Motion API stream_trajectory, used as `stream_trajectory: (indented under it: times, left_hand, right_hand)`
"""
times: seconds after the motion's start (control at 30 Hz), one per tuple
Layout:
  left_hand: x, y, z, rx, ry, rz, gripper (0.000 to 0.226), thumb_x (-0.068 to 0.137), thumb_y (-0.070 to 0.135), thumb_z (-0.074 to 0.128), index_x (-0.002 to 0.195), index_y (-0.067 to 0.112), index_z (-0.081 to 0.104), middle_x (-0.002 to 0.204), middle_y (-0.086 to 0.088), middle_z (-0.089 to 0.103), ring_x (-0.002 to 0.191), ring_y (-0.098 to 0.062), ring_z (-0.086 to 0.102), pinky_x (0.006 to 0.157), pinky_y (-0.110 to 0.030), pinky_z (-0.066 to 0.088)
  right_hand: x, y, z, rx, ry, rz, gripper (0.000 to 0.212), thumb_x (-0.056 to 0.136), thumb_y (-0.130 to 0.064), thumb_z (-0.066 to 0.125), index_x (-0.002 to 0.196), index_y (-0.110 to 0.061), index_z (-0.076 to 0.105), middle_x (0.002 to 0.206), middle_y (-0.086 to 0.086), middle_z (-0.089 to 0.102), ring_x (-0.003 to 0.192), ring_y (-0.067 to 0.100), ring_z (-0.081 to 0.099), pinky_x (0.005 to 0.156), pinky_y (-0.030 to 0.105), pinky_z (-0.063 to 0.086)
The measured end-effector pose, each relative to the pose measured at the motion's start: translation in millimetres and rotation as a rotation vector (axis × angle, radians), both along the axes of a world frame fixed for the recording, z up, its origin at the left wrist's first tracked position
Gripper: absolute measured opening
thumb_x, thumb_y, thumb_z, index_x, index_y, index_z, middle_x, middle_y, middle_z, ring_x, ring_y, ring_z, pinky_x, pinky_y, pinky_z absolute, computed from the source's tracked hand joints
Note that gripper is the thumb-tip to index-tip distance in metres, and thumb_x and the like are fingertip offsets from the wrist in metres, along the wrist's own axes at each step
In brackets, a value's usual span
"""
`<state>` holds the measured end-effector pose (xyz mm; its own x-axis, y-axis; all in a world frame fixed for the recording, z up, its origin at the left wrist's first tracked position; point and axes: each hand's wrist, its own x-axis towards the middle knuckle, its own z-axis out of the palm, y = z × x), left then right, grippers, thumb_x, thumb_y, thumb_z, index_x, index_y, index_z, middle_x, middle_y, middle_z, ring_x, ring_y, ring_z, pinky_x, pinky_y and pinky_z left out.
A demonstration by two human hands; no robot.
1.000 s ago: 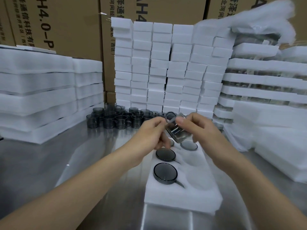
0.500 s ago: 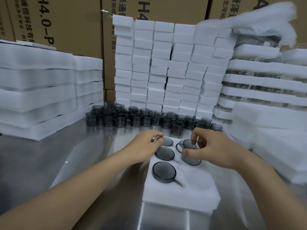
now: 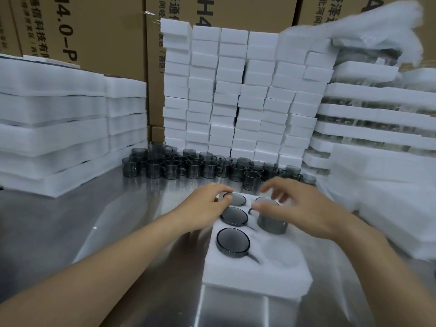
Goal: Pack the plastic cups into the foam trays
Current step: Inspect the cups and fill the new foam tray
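On the steel table (image 3: pixel 70 232), left hand (image 3: pixel 203 208) lay relaxed on the foam tray (image 3: pixel 259 274); right hand (image 3: pixel 304 208), fingers loose, just touched a smoky cup (image 3: pixel 271 224).

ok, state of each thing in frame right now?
foam tray: part filled.
left-column cups: three, seated in pockets.
fourth cup: upright in right column, not fully seated.
near right pocket: empty.
left hand: open, resting on tray's far-left corner.
right hand: open, thumb at fourth cup's rim.
loose cups: upright behind tray.

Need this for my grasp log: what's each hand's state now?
Left hand: open, resting on the far-left cup in the foam tray.
Right hand: open, fingers spread over the raised cup.
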<state>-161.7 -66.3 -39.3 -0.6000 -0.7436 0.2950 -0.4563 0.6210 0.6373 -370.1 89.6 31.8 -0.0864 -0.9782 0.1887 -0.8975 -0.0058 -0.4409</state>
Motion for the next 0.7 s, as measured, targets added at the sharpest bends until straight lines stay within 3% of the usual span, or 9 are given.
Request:
stream_trajectory:
  times: [0.13,0.27,0.37,0.43,0.53,0.7]
  left_hand:
    - [-1,-1,-1,-0.019,0.0,0.004,0.037,0.111,0.043,0.051,0.145,0.035,0.061,0.143,0.015,0.059,0.117,-0.009,0.058,0.099,-0.029,0.041]
    - [-1,-1,-5,-0.04,0.059,-0.062,0.025,0.111,0.035,0.049,0.124,0.033,0.07,0.127,0.013,0.067,0.111,-0.009,0.061,0.1,-0.034,0.05]
    - [0,-4,-8,-0.084,0.057,-0.056,0.024,0.113,0.036,0.045,0.107,0.031,0.068,0.111,0.012,0.067,0.104,-0.005,0.061,0.09,-0.036,0.048]
    - [1,-8,-10,-0.14,0.035,-0.035,0.026,0.114,0.035,0.043,0.118,0.036,0.068,0.117,0.016,0.066,0.11,-0.003,0.06,0.094,-0.034,0.047]
    - [7,-18,-16,-0.261,0.023,0.048,0.03,0.112,0.034,0.042,0.13,0.044,0.064,0.128,0.022,0.062,0.12,-0.003,0.056,0.097,-0.033,0.047]
    - [21,-62,-20,-0.405,-0.237,0.291,0.04,0.106,0.02,0.05,0.145,0.025,0.057,0.148,0.006,0.049,0.132,-0.021,0.052,0.098,-0.043,0.051]
  right_hand:
    - [18,-12,-11,-0.295,-0.043,-0.006,0.084,0.084,-0.094,0.029,0.149,-0.045,0.051,0.147,-0.023,0.049,0.14,-0.002,0.041,0.12,0.036,0.035]
    - [48,-24,-38,0.038,0.271,0.068,0.097,0.078,-0.098,0.0,0.164,-0.054,0.013,0.175,-0.018,0.015,0.162,0.008,0.007,0.132,0.04,0.007]
    - [47,-27,-42,0.146,0.242,0.045,0.099,0.074,-0.099,-0.003,0.164,-0.057,0.002,0.176,-0.016,0.011,0.164,0.011,0.002,0.131,0.04,0.004]
    - [45,-27,-41,0.154,0.211,0.057,0.089,0.083,-0.093,0.004,0.164,-0.056,0.001,0.176,-0.015,0.012,0.164,0.011,0.002,0.13,0.039,0.004]
    - [45,-28,-41,0.197,0.17,0.06,0.097,0.074,-0.095,0.0,0.164,-0.057,0.001,0.176,-0.018,0.007,0.163,0.01,-0.004,0.131,0.043,-0.001]
    - [46,-27,-44,0.105,0.185,0.043,0.102,0.073,-0.096,0.001,0.165,-0.052,0.011,0.175,-0.019,0.016,0.163,0.011,0.005,0.131,0.042,0.006]
